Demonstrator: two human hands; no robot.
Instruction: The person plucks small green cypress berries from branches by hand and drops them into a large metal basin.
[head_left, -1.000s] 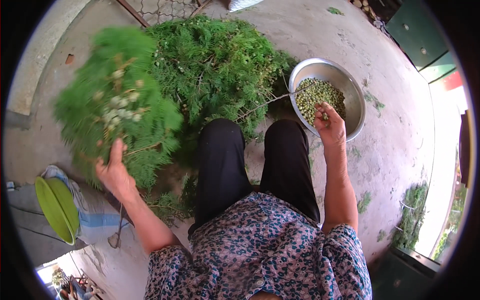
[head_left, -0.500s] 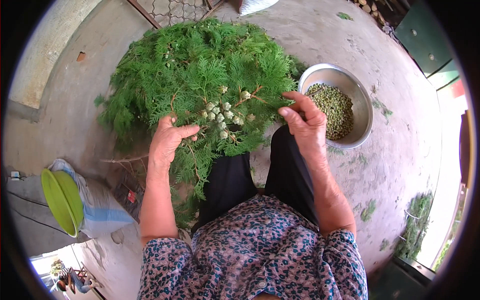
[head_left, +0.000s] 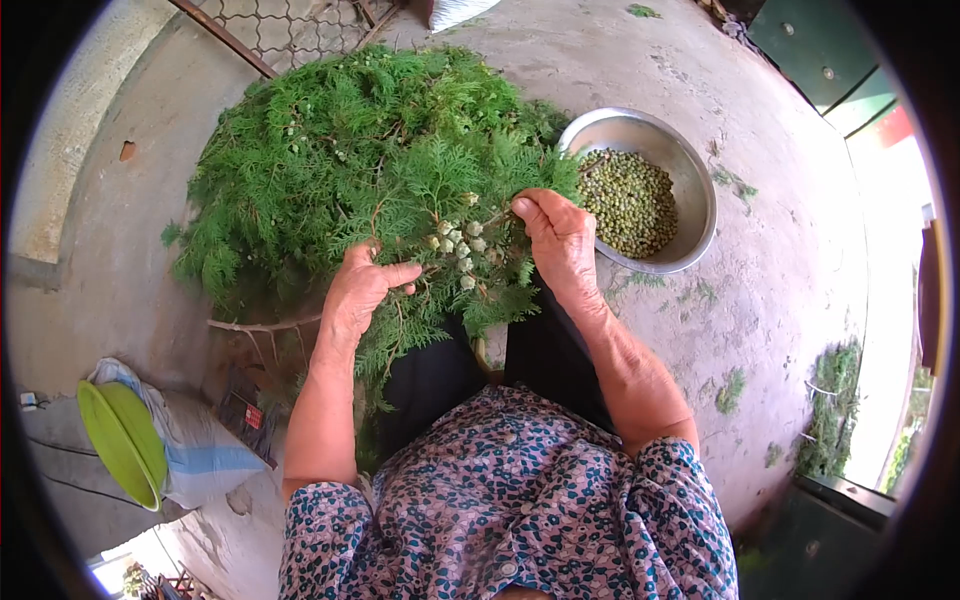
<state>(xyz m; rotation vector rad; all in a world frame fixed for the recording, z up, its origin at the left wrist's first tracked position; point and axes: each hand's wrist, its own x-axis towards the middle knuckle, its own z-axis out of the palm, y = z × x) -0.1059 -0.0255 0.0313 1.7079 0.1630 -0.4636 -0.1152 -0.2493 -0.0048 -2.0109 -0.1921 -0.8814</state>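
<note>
My left hand (head_left: 360, 293) grips a leafy evergreen branch (head_left: 405, 315) over my lap, its thumb lying across the stem. Pale green, knobbly cones (head_left: 463, 243) cluster on this branch between my two hands. Just right of the cluster, my right hand (head_left: 563, 245) is closed in a pinch against the foliage, thumb pressed to fingers. Whatever sits between those fingertips is hidden. Beyond my hands lies a big heap of cut green branches (head_left: 300, 150). A metal bowl (head_left: 695, 190) right of my right hand holds many small green cones (head_left: 630, 205).
At the left, a lime-green basin (head_left: 115, 440) leans on a white and blue sack (head_left: 205, 455). A bare stick (head_left: 265, 325) pokes out below the heap. Green scraps (head_left: 735, 390) litter the concrete floor (head_left: 790, 300) at right. A wire-mesh frame (head_left: 285, 30) stands at the back.
My right hand has moved left from beside the bowl to the cone cluster, its fingers closing. Fewer cones show on the branch. The whole view has shifted slightly.
</note>
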